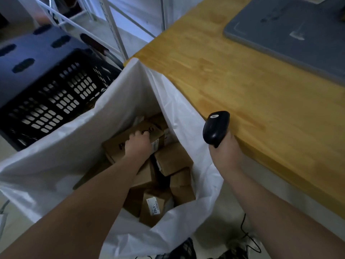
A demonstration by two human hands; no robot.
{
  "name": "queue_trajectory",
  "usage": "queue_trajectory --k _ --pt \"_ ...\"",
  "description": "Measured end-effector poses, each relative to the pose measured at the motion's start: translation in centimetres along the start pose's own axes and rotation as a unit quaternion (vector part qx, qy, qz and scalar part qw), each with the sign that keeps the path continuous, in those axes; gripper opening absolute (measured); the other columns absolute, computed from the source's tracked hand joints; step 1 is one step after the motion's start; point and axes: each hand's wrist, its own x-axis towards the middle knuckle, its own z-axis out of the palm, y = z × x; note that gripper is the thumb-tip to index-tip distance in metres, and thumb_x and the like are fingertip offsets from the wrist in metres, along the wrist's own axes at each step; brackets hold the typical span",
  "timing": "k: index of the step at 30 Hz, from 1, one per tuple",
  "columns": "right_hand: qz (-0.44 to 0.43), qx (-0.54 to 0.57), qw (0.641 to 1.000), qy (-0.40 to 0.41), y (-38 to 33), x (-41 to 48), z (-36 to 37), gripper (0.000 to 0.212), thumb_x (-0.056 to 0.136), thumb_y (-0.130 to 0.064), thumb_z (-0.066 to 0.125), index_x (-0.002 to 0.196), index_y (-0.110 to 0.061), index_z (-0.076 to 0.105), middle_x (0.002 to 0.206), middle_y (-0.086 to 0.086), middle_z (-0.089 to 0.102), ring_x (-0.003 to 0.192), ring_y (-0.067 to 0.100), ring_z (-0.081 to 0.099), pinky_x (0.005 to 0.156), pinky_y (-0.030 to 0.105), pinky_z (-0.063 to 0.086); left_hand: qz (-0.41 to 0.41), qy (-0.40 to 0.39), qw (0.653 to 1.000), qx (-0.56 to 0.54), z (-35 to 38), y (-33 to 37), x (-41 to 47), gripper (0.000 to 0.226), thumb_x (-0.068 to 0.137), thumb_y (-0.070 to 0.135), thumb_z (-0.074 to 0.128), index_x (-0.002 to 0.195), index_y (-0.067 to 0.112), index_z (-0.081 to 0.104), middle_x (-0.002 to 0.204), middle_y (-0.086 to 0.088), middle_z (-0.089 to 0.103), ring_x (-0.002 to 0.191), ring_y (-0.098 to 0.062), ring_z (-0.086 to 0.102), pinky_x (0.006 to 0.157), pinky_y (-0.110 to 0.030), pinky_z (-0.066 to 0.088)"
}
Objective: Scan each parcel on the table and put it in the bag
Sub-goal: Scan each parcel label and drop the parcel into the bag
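Note:
A large white bag point(78, 157) stands open on the floor beside the wooden table point(242, 86). Several brown cardboard parcels lie inside it, one with a white label point(155, 204). My left hand point(138, 144) reaches down into the bag, its fingers resting on the top of a brown parcel point(115, 144) at the far side of the pile; whether it grips the parcel I cannot tell. My right hand point(225, 154) is next to the table's edge, closed round a black barcode scanner point(215, 128).
A dark plastic crate point(54, 94) with a perforated wall stands left of the bag. White shelf frames point(115, 34) rise behind it. A grey mat point(291, 30) lies on the table at the far right. A black cable point(244, 228) runs on the floor.

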Motion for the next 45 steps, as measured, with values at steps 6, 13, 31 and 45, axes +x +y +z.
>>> queue_trajectory --k 6,13,31,45 --pt "-0.001 -0.034 0.999 -0.013 -0.4 0.0 -3.4 0.04 0.087 -0.022 0.062 0.123 -0.01 0.05 0.104 0.009 0.062 0.089 0.028 0.06 0.063 0.031 0.04 0.088 0.08 0.985 -0.121 -2.8 3.6 -2.7 0.04 0.097 0.031 0.047 0.134 0.014 0.048 0.131 -0.009 0.049 0.119 -0.03 0.044 0.092 -0.04 0.043" --pt "0.058 -0.003 0.998 0.015 1.4 0.5 -11.8 0.038 0.085 -0.022 0.065 0.118 -0.008 0.052 0.087 0.003 0.055 0.081 0.026 0.06 0.057 0.026 0.037 0.185 0.108 0.96 -0.18 -7.8 11.3 -6.7 0.047 0.098 0.032 0.051 0.14 0.013 0.044 0.137 -0.01 0.049 0.122 -0.029 0.047 0.094 -0.039 0.044" --pt "0.145 0.019 0.972 0.183 22.0 8.2 -42.1 0.015 0.085 -0.02 0.061 0.087 -0.012 0.048 0.063 0.0 0.05 0.057 0.017 0.051 0.047 0.026 0.032 0.377 0.116 0.906 -0.151 -15.4 47.5 -10.0 0.046 0.097 0.032 0.053 0.137 0.012 0.047 0.132 -0.008 0.055 0.118 -0.024 0.053 0.095 -0.036 0.045" --pt "0.09 0.028 0.975 0.201 28.3 21.8 -51.8 0.03 0.083 -0.018 0.064 0.065 -0.021 0.04 0.057 -0.001 0.045 0.053 0.014 0.045 0.048 0.026 0.029 0.423 0.092 0.9 -0.055 -20.9 65.9 -3.1 0.051 0.101 0.034 0.046 0.146 0.012 0.035 0.142 -0.008 0.044 0.127 -0.025 0.045 0.101 -0.037 0.041"
